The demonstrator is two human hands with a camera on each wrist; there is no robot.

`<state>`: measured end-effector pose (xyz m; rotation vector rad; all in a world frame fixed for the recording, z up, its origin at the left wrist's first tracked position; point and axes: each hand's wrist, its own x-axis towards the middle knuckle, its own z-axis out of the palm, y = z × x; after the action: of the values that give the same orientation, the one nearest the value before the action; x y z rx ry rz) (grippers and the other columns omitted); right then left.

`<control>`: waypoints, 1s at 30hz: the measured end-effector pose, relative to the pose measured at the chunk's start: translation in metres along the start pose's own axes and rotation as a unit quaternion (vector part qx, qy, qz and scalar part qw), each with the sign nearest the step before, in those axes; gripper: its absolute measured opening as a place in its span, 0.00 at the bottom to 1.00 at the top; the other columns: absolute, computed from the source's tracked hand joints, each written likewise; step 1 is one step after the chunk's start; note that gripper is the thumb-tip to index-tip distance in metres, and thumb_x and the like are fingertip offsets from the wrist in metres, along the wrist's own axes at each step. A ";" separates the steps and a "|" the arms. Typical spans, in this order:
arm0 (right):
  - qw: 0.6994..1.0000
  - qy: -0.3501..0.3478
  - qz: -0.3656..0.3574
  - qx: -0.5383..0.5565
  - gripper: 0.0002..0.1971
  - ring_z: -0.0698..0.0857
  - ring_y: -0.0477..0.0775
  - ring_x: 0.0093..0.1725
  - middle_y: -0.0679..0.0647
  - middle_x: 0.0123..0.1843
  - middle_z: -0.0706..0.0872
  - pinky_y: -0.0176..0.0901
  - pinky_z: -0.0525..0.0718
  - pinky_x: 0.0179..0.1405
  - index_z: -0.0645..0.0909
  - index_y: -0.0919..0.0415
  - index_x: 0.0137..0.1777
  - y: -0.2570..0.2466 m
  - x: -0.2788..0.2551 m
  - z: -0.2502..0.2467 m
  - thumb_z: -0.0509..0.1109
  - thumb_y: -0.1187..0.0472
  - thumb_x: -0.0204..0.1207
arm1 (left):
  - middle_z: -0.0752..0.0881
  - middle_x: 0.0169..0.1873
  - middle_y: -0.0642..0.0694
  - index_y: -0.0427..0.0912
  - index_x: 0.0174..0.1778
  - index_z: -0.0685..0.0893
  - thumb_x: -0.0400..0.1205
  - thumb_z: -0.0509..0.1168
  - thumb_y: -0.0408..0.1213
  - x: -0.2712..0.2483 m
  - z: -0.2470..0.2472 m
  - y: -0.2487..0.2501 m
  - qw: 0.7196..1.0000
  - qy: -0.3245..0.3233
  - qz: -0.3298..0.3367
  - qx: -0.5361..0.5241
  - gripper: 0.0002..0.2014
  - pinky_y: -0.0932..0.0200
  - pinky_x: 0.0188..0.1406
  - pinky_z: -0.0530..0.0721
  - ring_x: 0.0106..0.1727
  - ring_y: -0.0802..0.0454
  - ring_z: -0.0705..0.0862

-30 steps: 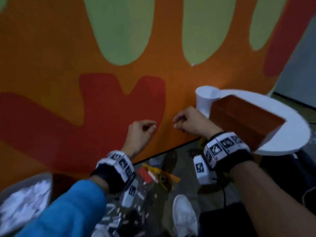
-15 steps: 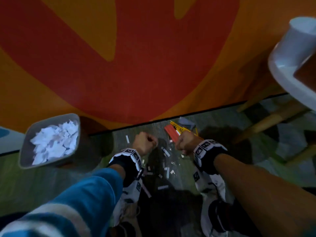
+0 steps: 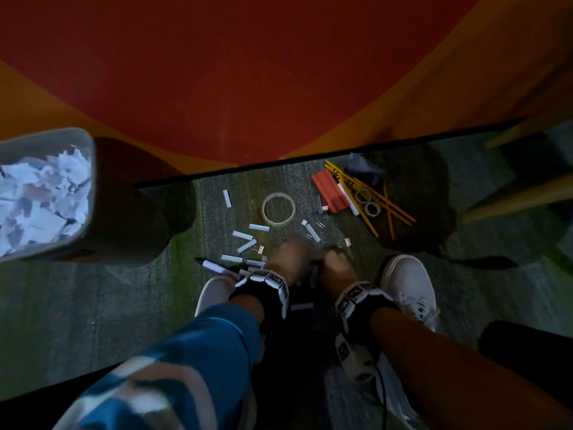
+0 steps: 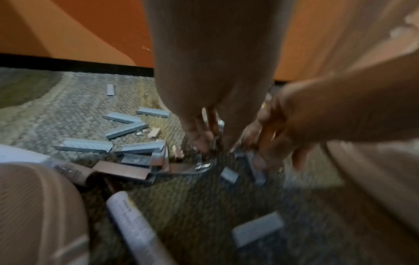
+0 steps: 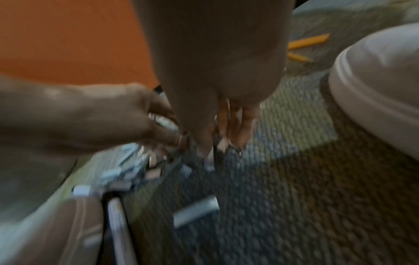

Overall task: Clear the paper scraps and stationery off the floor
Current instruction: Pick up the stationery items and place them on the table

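Grey staple strips (image 3: 241, 234) (image 4: 85, 145) lie scattered on the carpet in front of my shoes. My left hand (image 3: 293, 254) (image 4: 204, 141) reaches down among them, its fingers curled round small shiny metal clips (image 5: 164, 122). Just right of it, my right hand (image 3: 336, 262) (image 5: 222, 143) points its bunched fingertips at the carpet; blur hides whether they grip anything. A black-and-white marker (image 3: 217, 267) (image 4: 133, 224) lies by my left shoe. A tape roll (image 3: 278, 209) lies beyond the hands. At the far right sit a red block (image 3: 328, 190) and yellow pencils (image 3: 375, 200).
A grey bin (image 3: 86, 169) filled with white paper scraps stands on the left by the orange and red wall (image 3: 248, 72). Wooden furniture legs (image 3: 511, 197) stand at the far right. My white shoes (image 3: 409, 290) flank both hands.
The view has dropped from the wall and table to the floor. Both hands have moved down from chest height to the carpet among the staple strips.
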<state>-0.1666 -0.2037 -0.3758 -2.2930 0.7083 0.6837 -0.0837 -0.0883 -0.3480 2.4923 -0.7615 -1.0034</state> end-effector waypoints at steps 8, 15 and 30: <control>0.996 0.049 -0.073 0.014 0.08 0.85 0.68 0.51 0.65 0.46 0.88 0.52 0.82 0.49 0.87 0.64 0.44 -0.005 0.002 -0.002 0.72 0.65 0.64 | 0.70 0.70 0.43 0.50 0.67 0.82 0.84 0.60 0.37 0.013 0.007 -0.011 0.982 -0.008 0.069 0.174 0.17 0.39 0.65 0.80 0.75 0.41 0.67; 0.999 0.011 0.019 0.048 0.03 0.83 0.64 0.51 0.62 0.47 0.85 0.48 0.79 0.54 0.85 0.62 0.40 -0.018 -0.014 -0.031 0.70 0.65 0.73 | 0.85 0.60 0.41 0.50 0.65 0.79 0.78 0.65 0.38 0.000 -0.032 0.001 0.985 -0.025 0.067 0.154 0.18 0.43 0.57 0.85 0.62 0.37 0.85; 0.941 0.242 -0.141 0.190 0.05 0.85 0.39 0.25 0.57 0.35 0.91 0.45 0.91 0.39 0.90 0.58 0.36 -0.116 -0.169 -0.331 0.79 0.67 0.71 | 0.89 0.35 0.46 0.48 0.40 0.88 0.72 0.72 0.37 -0.109 -0.270 0.198 0.953 0.236 0.183 0.050 0.04 0.52 0.46 0.86 0.43 0.44 0.87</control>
<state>-0.1220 -0.3058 -0.0029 -2.1409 0.6385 -0.1562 -0.0263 -0.1500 -0.0060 2.3990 -1.0723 -0.2314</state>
